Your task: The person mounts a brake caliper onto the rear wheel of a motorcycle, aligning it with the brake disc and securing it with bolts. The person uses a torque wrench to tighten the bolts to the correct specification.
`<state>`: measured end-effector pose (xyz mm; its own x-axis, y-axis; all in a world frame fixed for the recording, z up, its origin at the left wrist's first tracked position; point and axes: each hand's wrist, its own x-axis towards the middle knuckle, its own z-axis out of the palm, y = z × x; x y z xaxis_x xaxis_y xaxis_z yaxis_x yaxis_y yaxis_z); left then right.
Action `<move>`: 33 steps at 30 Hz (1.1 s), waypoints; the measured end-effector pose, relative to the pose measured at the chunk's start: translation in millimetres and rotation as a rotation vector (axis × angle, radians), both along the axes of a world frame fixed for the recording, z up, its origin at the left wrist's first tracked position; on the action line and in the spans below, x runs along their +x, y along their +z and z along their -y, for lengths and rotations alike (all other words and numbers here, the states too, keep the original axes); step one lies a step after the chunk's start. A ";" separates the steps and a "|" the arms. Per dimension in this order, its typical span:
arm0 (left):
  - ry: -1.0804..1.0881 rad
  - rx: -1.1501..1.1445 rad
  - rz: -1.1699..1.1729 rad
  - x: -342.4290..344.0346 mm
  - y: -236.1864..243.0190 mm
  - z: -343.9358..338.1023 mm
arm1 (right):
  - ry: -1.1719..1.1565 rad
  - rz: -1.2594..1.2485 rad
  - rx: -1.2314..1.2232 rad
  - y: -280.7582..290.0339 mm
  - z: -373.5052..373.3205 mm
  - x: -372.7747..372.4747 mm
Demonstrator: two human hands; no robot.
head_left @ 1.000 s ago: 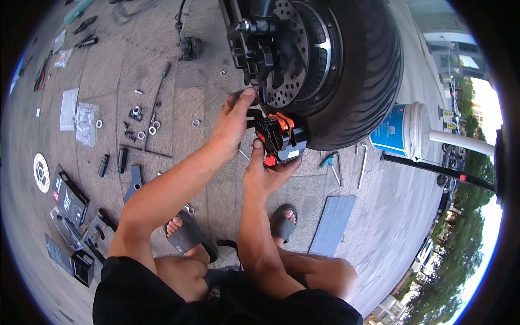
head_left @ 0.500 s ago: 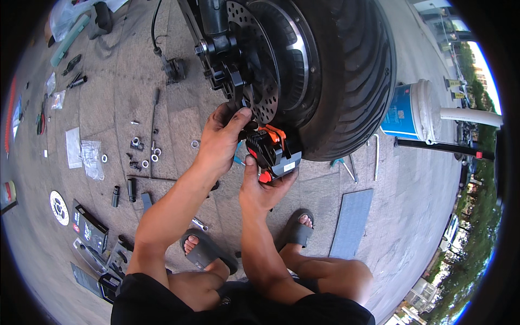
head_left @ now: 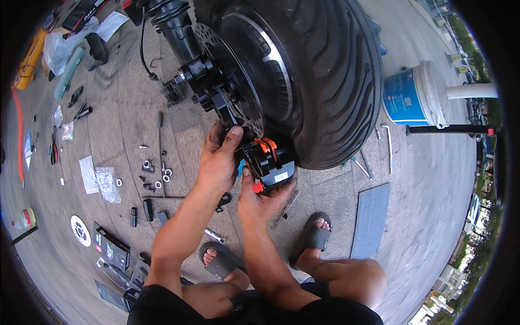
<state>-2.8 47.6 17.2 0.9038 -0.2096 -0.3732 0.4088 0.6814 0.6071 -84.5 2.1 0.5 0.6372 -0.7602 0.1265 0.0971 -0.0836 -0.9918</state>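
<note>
Black-and-orange part (head_left: 271,162): chunky lump, sitting right by the low edge of the brake disc (head_left: 250,115), about 5 o'clock from the disc's middle. Touching or a hair apart? Can't tell from up here.
Right hand (head_left: 265,197): this one's got it. Palm up, thumb on the 9 o'clock side, fingers wrapped under toward 3, spread about as wide as the part. Part sits at 12 from the palm.
Left hand (head_left: 216,162): at 10 o'clock from the right, thumb and fingers bent in close by the low end of the black bracket (head_left: 221,105). Fingertips mostly hidden, so no clue if they're gripping anything.
Part vs left fingers: roughly 4 o'clock, just beside the thumb. Right hand's nearer, obviously.
Long axis: 10-to-4 ish, but it's foreshortened so don't quote me.
Disc tilt: slants 11 to 5, low end toward the orange bits (head_left: 267,145) on the part.
Tyre (head_left: 338,81): fat one, close by at 1 o'clock from the part.
</note>
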 end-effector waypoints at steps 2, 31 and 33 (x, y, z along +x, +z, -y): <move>-0.004 -0.012 0.015 -0.7 -1.4 0.0 | -0.016 -0.021 -0.014 0.7 0.3 -1.2; 0.055 0.134 0.023 -2.2 2.8 7.3 | -0.068 -0.064 -0.029 -5.6 -6.5 -3.8; 0.041 0.103 0.025 -2.1 3.1 7.2 | -0.068 -0.062 -0.030 -5.5 -6.4 -4.2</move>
<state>-4.9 40.4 20.2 0.9200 -0.1339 -0.3684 0.3658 0.6310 0.6841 -88.8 8.6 -5.0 0.5914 -0.7985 0.1123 0.0290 -0.1181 -0.9926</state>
